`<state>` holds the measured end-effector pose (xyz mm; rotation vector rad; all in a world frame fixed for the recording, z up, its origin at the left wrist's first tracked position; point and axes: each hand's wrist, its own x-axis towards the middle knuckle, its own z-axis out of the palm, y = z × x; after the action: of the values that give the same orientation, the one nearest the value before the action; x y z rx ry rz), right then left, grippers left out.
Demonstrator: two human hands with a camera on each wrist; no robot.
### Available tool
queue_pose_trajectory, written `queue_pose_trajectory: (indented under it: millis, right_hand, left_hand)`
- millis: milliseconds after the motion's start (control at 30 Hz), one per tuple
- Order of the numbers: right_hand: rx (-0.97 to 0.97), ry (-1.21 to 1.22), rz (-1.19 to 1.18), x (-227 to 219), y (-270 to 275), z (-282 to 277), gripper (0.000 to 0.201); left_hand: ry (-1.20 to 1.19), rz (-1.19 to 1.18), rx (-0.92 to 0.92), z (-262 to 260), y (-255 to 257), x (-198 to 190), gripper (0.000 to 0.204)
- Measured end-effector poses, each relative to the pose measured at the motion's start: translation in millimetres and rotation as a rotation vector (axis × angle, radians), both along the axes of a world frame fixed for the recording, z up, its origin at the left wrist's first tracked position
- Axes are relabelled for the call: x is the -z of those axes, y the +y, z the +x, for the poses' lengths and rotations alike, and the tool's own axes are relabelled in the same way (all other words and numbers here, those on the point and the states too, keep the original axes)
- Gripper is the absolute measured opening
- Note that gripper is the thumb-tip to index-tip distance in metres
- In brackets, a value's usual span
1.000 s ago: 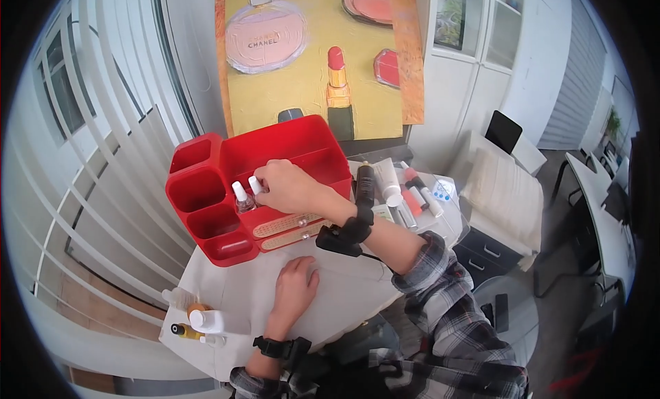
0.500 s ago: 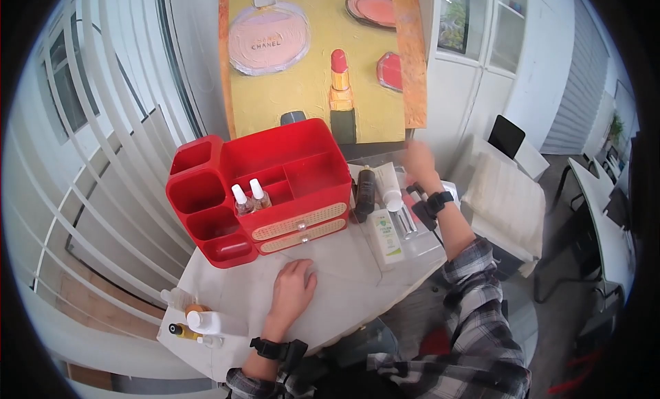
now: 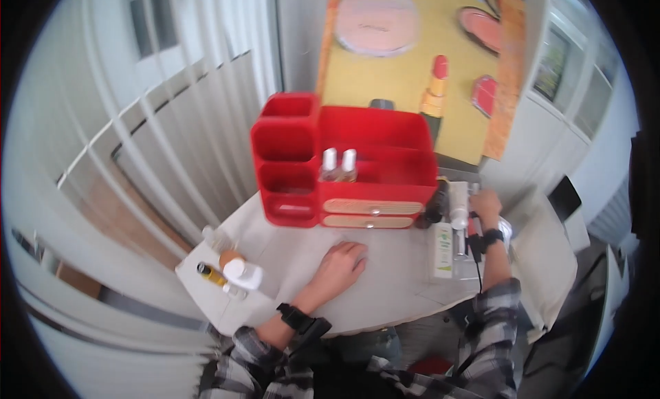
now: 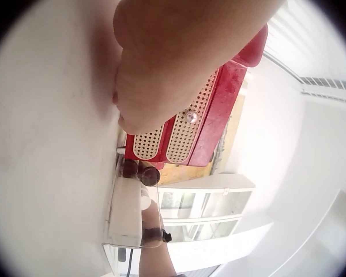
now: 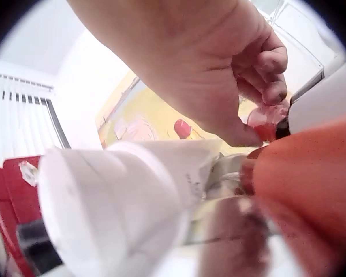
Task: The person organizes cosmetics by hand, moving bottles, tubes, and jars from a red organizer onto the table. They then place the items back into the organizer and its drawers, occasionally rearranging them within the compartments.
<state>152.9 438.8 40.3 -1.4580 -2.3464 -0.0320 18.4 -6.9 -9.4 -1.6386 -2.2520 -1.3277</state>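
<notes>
My right hand [image 3: 487, 205] is down among the cosmetics at the table's right side. In the right wrist view its thumb and curled fingertips pinch a small pink-red translucent bottle [image 5: 268, 122], partly hidden. Close by lie a white tube [image 3: 458, 201] with a white cap, an orange-red container [image 5: 311, 190], a dark bottle [image 3: 437, 205] and a white bottle with a green label [image 3: 443, 251]. My left hand [image 3: 339, 267] rests loosely on the tabletop, before the red organizer [image 3: 378, 192]. Two clear bottles with white caps, one left [image 3: 329, 167] and one right [image 3: 349, 167], stand upright in its front compartment.
At the table's left corner stand a yellow bottle [image 3: 212, 274] with a black cap and a white bottle [image 3: 246, 272]. Behind the organizer is a cosmetics painting [image 3: 385, 76]. A pale cushion [image 3: 546, 261] lies beyond the table's right edge.
My right hand left the clear bottle in the organizer and moved right, then down among the cosmetics. The head view swung, shifting the scene rightward. The left hand stayed on the table.
</notes>
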Motion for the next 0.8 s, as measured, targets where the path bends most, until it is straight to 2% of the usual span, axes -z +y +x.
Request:
queue_pose_trajectory:
  millis: [33, 100, 167, 233, 300, 367, 433, 500, 600, 800]
  right_hand:
    - [0.022, 0.052, -0.002, -5.0, -2.4, 0.8, 0.036]
    - [-0.036, 0.171, 0.023, -4.8, 25.7, 6.5, 0.046]
    - [-0.097, 0.387, -0.101, -27.5, 33.1, 3.9, 0.046]
    - [-0.363, 0.662, -0.235, -66.7, -15.6, -2.8, 0.037]
    - [-0.573, 0.778, -0.295, -107.5, -94.3, -17.2, 0.029]
    - [-0.668, 0.744, -0.253, -133.6, -166.7, -35.0, 0.028]
    - [-0.754, 0.713, -0.200, -140.1, -213.2, -55.1, 0.028]
    - [-1.011, 0.696, -0.254, -143.7, -241.9, -73.2, 0.026]
    - [-1.049, 0.581, -0.295, -147.3, -258.0, -99.4, 0.023]
    - [-1.012, 0.434, -0.196, -143.3, -255.8, -125.7, 0.023]
  left_hand:
    - [-0.037, -0.003, -0.045, 1.6, -0.5, -2.4, 0.024]
    - [-0.021, -0.036, -0.010, 2.7, -2.0, -4.1, 0.023]
    - [-0.022, -0.065, -0.027, 2.4, -0.7, -0.5, 0.023]
    - [-0.002, -0.086, -0.029, 3.4, 1.1, 2.3, 0.022]
    - [0.019, -0.080, -0.019, 4.0, 1.8, 4.1, 0.021]
    - [0.019, -0.085, -0.030, 3.2, 2.2, 5.8, 0.021]
    - [0.024, -0.086, -0.028, 3.0, 2.3, 7.1, 0.022]
    - [-0.001, -0.073, -0.026, 3.1, 3.0, 9.5, 0.023]
    - [-0.008, -0.060, -0.033, 3.4, 4.7, 11.8, 0.024]
    - [0.003, -0.119, -0.012, 6.7, 1.2, 3.0, 0.024]
